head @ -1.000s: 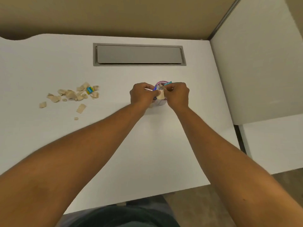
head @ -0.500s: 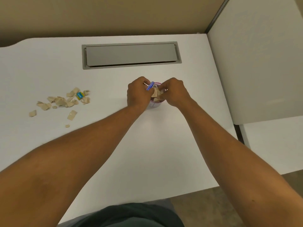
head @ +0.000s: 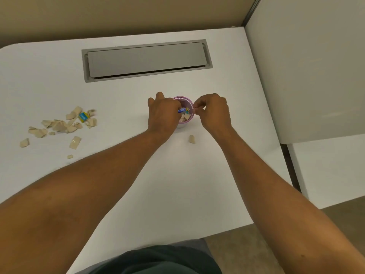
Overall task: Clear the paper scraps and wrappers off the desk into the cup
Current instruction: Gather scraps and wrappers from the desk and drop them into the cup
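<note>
The left hand [head: 164,113] pinched a blue wrapper [head: 182,110] over the cup [head: 185,102]; the right hand [head: 213,111] was pinched at its rim, scraps [head: 59,124] still on the counter [head: 177,175].

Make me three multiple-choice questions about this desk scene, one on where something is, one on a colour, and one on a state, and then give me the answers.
1. Where does the main pile of paper scraps lie?
A. On the desk to the left of the cup
B. Inside the grey hatch
C. On the floor

2. What colour is the cup?
A. Green
B. Pink
C. Black

3. What is the state of the cup?
A. Tipped on its side
B. Upright and empty
C. Upright with scraps and a blue wrapper in it

Answers: 1 A, the tan pieces are scattered on the white top well left of both hands. 2 B, its rim and inner wall show pink between the left hand and the right hand. 3 C, its round mouth faces up and tan bits and a blue piece show inside.
</note>
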Demonstrator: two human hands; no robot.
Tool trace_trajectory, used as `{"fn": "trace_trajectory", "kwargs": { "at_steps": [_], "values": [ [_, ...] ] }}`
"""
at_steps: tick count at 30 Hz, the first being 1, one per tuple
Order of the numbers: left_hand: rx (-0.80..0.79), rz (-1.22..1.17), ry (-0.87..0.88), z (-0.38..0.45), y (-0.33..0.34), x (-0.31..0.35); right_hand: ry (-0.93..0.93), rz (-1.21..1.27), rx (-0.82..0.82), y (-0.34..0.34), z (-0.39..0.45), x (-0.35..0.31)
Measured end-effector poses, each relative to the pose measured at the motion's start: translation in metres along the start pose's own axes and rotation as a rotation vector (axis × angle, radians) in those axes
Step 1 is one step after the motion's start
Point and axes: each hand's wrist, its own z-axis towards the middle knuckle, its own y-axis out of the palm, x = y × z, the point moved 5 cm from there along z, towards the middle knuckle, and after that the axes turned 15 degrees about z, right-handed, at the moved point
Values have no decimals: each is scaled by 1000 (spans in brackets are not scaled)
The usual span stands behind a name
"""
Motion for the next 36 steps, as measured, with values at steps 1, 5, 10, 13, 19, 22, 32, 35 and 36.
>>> {"fn": "trace_trajectory", "kwargs": {
  "at_steps": [1, 5, 10, 13, 19, 22, 32, 35, 36],
  "values": [
    [-33, 31, 19, 2, 2, 1, -6, 31, 38, -1, -5, 4],
    [-100, 63, 107, 8, -1, 2, 25, 133, 153, 1, -27, 32],
    [-90, -273, 71, -1, -13, -21, 121, 67, 37, 35, -50, 75],
    [-22, -484, -115, -17, -12, -48, 136, -30, -106, 63, -55, 88],
    [-114, -554, -323, -59, 25, -84, -63, -233, -217, 89, -65, 87],
    [-239, -439, -182, -71, 47, -76, -52, -160, -183, 83, -69, 82],
    [-304, 21, 213, -64, 59, -44, -415, 219, 193, 19, -73, -19],
    [-263, 186, 296, -67, 59, -42, -449, 92, 191, 19, -52, -31],
    [-272, 212, 311, -68, 59, -41, -436, 47, 151, 23, -44, -30]
  ]
}}
